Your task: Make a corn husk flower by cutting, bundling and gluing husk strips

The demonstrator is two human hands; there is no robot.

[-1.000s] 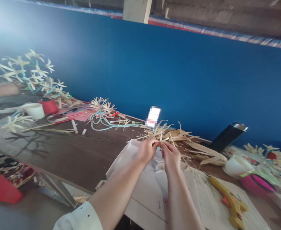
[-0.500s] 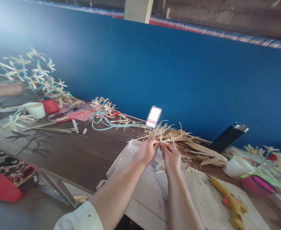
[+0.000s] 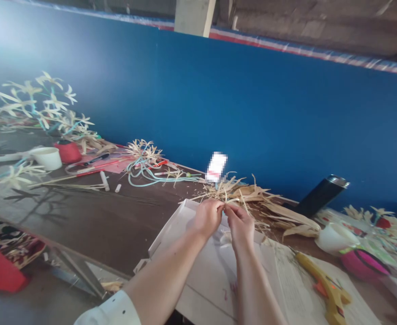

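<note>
My left hand (image 3: 208, 216) and my right hand (image 3: 241, 223) meet fingertip to fingertip above a white cardboard box lid (image 3: 181, 230). Both are closed in a pinch on a small pale corn-husk flower (image 3: 231, 199), whose narrow petals stick out above the fingers. Its base is hidden between the fingertips. Just beyond my hands lies a heap of dry corn husks (image 3: 252, 192), some cut into thin strips. A yellow glue gun (image 3: 323, 280) rests on the papers right of my right arm.
A black flask (image 3: 323, 194) leans at the right, near a white cup (image 3: 335, 237) and a pink pouch (image 3: 364, 262). Leftward are blue-stemmed husk flowers (image 3: 144, 151), another white cup (image 3: 49, 158) and a red pouch (image 3: 67, 151). A blue partition (image 3: 269, 113) stands behind.
The other person's hand at the far left has drawn back toward the frame edge. My hands keep almost the same pinch on the flower; the view shifts slightly.
</note>
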